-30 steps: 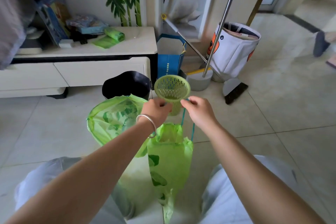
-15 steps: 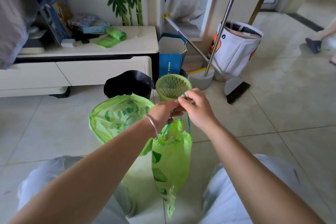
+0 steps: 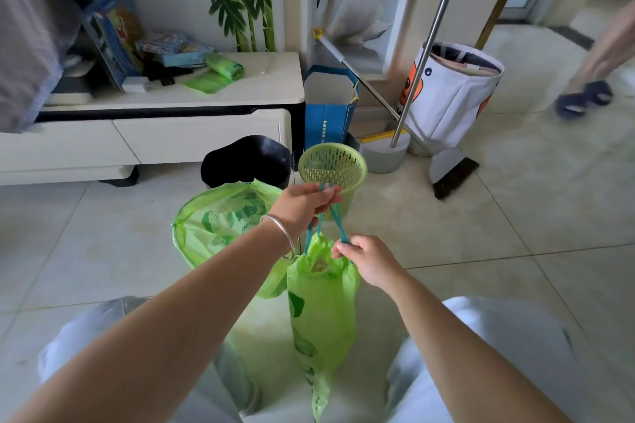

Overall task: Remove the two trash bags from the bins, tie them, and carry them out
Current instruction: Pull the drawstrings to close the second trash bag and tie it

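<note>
Drawstrings are being pinched by the left hand above the small bag hanging mid-scene; the right hand is gripping its neck. Uneven pulling risks tearing it.

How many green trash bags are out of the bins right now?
2. A small green drawstring bag hangs from the left hand, with the right hand at its neck; a larger open green bag sits behind the left forearm.

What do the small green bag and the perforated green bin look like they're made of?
Small green bag: thin, translucent plastic film, judging by its crinkles and see-through glow. Perforated green bin: seemingly rigid moulded plastic with a matte finish, given its even rows of slots.
</note>
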